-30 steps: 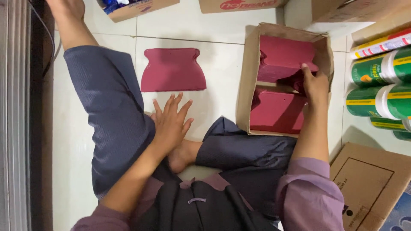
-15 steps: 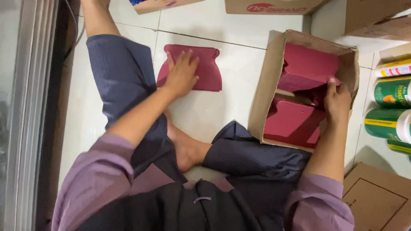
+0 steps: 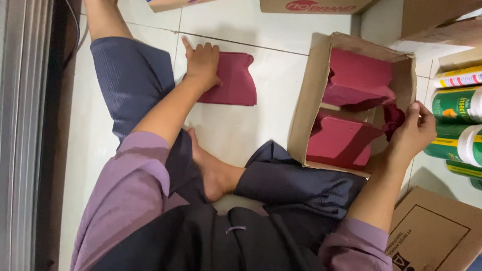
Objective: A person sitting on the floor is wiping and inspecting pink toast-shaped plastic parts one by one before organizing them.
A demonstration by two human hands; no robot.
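**Two hands, two red pieces: one pressed flat, one pinched**

A red piece [image 3: 232, 79] is lain flat on the tiled floor [image 3: 281, 25], and its near-side end is covered by the left hand [image 3: 202, 62]. That hand is spread, fingers together and palm down, pressed onto the piece rather than closed around it. From this grip the rest of the piece runs out to the right, its long axis lying crosswise, towards the cardboard box [image 3: 311, 95].

The box stands just beside the bent knee and is split into two compartments, each filled with a stack of red pieces [image 3: 356, 80]. At the box's right wall a single red piece [image 3: 393, 119] is pinched between thumb and fingertips of the right hand [image 3: 414, 131]; it hangs just left of that grip, over the seam between the two compartments. Whether it is fully clear of the stacks cannot be told.

The box is nearer the right hand; the floor piece is under the left alone. Green cans [image 3: 459, 125] lie further right.
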